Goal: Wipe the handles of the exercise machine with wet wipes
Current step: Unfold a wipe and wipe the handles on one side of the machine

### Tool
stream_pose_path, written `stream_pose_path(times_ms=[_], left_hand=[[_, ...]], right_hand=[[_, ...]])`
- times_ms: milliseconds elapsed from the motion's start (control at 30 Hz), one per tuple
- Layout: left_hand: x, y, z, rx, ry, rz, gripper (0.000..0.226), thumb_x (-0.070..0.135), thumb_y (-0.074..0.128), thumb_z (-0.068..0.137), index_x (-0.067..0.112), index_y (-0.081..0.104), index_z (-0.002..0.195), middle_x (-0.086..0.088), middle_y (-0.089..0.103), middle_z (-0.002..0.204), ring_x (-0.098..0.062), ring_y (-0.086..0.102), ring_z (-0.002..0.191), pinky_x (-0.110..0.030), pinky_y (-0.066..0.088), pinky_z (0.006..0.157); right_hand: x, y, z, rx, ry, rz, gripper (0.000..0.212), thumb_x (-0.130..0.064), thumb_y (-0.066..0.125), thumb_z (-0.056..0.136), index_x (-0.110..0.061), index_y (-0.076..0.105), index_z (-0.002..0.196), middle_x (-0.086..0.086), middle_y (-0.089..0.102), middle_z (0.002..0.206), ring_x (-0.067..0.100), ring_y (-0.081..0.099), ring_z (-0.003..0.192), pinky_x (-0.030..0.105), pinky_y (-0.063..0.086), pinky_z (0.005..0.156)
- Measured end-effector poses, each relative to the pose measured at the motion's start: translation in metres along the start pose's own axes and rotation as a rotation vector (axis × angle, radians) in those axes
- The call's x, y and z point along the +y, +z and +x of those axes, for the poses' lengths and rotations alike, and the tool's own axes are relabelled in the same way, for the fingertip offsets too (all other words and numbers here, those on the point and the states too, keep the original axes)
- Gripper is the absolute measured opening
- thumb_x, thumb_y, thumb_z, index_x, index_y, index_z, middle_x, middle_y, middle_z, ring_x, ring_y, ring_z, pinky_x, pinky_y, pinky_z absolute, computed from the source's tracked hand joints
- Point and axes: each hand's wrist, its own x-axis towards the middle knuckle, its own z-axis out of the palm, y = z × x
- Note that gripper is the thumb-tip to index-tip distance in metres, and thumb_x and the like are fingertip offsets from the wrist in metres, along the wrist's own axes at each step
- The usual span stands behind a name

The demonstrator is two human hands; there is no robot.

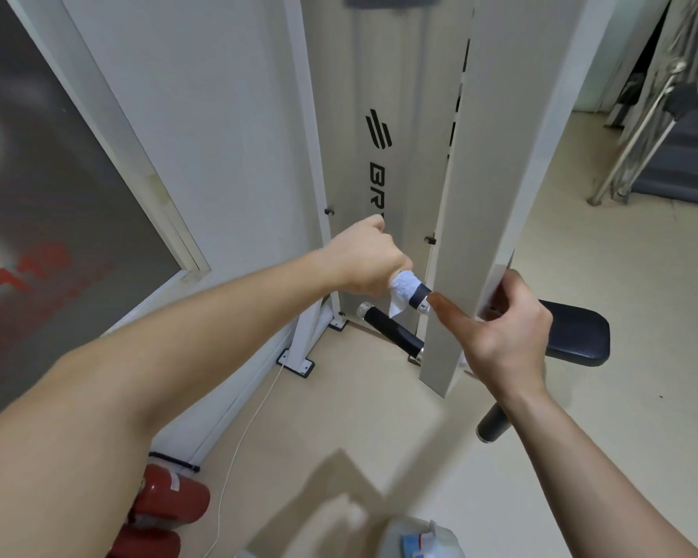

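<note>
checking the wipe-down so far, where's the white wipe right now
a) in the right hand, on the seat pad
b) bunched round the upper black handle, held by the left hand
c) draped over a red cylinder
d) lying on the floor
b: the left hand holds the white wipe bunched around the upper black handle, while the right hand holds the edge of the white upright, with no wipe in it.

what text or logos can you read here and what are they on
"BR": black letters running down the white machine panel, under a striped logo; the rest is hidden behind the left hand.
Red marks on the dark wall poster: too blurred to read.
Label on the wipes pack: too blurred to read.
</note>
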Motion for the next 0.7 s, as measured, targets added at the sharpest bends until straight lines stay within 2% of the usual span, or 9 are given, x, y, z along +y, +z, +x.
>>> stream_pose_path(times_ms=[100,200,267,300,367,433,533,600,700], left_hand=[[0.001,0.031,-0.009,0.484,-0.088,0.185,0.024,-0.003,0.049,0.066,0.021,0.048,0.065,0.004,0.040,0.053,-0.023,0.034,0.049,-0.033,0.031,0.072],[0.002,0.042,-0.010,0.621,-0.215,0.214,0.024,-0.003,0.048,0.074,0.019,0.052,0.065,0.001,0.047,0.055,-0.022,0.041,0.049,-0.033,0.035,0.069],[-0.005,0.038,-0.011,0.532,-0.206,0.160,0.023,-0.001,0.054,0.063,0.020,0.045,0.062,0.003,0.042,0.051,-0.023,0.037,0.045,-0.031,0.031,0.064],[-0.010,0.034,-0.011,0.415,-0.181,0.126,0.024,0.002,0.055,0.060,0.021,0.040,0.060,0.005,0.039,0.049,-0.023,0.035,0.044,-0.030,0.028,0.064],[-0.016,0.019,-0.008,0.067,-0.126,0.068,0.028,0.016,0.059,0.068,0.022,0.034,0.060,0.010,0.035,0.049,-0.021,0.039,0.048,-0.030,0.035,0.068],[-0.018,-0.002,0.001,-0.211,-0.141,-0.030,0.025,0.030,0.064,0.077,0.024,0.044,0.064,0.009,0.044,0.055,-0.021,0.050,0.057,-0.031,0.044,0.071],[-0.009,-0.026,0.013,-0.482,-0.160,-0.043,0.022,0.039,0.070,0.078,0.020,0.061,0.077,0.004,0.058,0.065,-0.021,0.054,0.061,-0.032,0.045,0.064],[0.003,-0.027,0.022,-0.534,-0.130,-0.073,0.026,0.042,0.073,0.079,0.019,0.061,0.078,0.002,0.059,0.068,-0.020,0.053,0.061,-0.031,0.043,0.060],[0.025,-0.016,0.026,-0.367,-0.029,-0.110,0.022,0.041,0.069,0.081,0.021,0.062,0.082,0.001,0.067,0.078,-0.021,0.060,0.067,-0.031,0.046,0.061]], right_hand=[[0.001,0.001,-0.001,-0.004,-0.004,-0.008,0.052,-0.059,0.081,0.058,-0.021,0.061,0.089,0.003,0.067,0.084,0.024,0.065,0.077,0.043,0.055,0.066],[0.001,0.002,-0.003,-0.001,-0.013,0.001,0.050,-0.054,0.083,0.059,-0.019,0.062,0.089,0.003,0.067,0.083,0.022,0.065,0.077,0.040,0.055,0.065],[-0.001,0.004,-0.002,0.002,-0.015,0.000,0.052,-0.055,0.082,0.058,-0.018,0.062,0.088,0.004,0.067,0.083,0.023,0.064,0.076,0.041,0.054,0.065],[-0.001,0.005,0.000,0.003,-0.017,0.002,0.053,-0.056,0.082,0.058,-0.018,0.061,0.087,0.005,0.067,0.082,0.023,0.064,0.076,0.041,0.054,0.064],[0.000,0.004,0.002,0.000,-0.024,0.000,0.053,-0.057,0.082,0.058,-0.017,0.060,0.087,0.005,0.066,0.082,0.025,0.064,0.076,0.042,0.054,0.063],[0.002,0.003,0.003,-0.006,-0.033,-0.007,0.054,-0.057,0.082,0.059,-0.016,0.059,0.086,0.007,0.066,0.081,0.027,0.063,0.075,0.044,0.053,0.063],[0.003,0.001,0.001,-0.008,-0.038,-0.011,0.056,-0.058,0.082,0.059,-0.015,0.059,0.087,0.006,0.066,0.082,0.028,0.063,0.076,0.043,0.053,0.063],[0.003,-0.001,0.000,-0.011,-0.038,-0.018,0.054,-0.056,0.084,0.060,-0.017,0.060,0.089,0.004,0.067,0.084,0.026,0.063,0.077,0.038,0.053,0.062],[0.004,-0.003,0.001,-0.017,-0.048,-0.018,0.049,-0.047,0.089,0.063,-0.018,0.061,0.091,0.003,0.067,0.086,0.023,0.063,0.078,0.034,0.052,0.060]])
